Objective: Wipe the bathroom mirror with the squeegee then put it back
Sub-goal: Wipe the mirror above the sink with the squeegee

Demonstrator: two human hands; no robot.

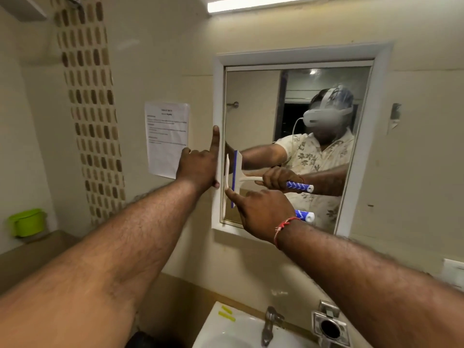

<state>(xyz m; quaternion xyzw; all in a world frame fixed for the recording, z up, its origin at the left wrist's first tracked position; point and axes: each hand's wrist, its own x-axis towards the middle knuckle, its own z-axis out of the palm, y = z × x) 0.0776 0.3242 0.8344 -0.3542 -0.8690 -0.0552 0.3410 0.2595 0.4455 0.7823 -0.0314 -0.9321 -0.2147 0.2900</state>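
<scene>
The bathroom mirror (256, 109) hangs in a white frame on the beige wall. My right hand (263, 212) grips the squeegee (227, 182) by its blue-and-white handle, forefinger stretched along it. The white blade stands upright against the glass at the mirror's left edge, low down. My left hand (200, 164) rests on the left side of the frame, forefinger pointing up, the other fingers curled. The glass reflects both arms and the squeegee.
A white sink (226, 330) with a metal tap (271, 322) lies below the mirror. A printed paper sheet (167, 136) is stuck to the wall left of the frame. A green container (27, 222) sits on a ledge at far left. A metal holder (331, 325) is right of the tap.
</scene>
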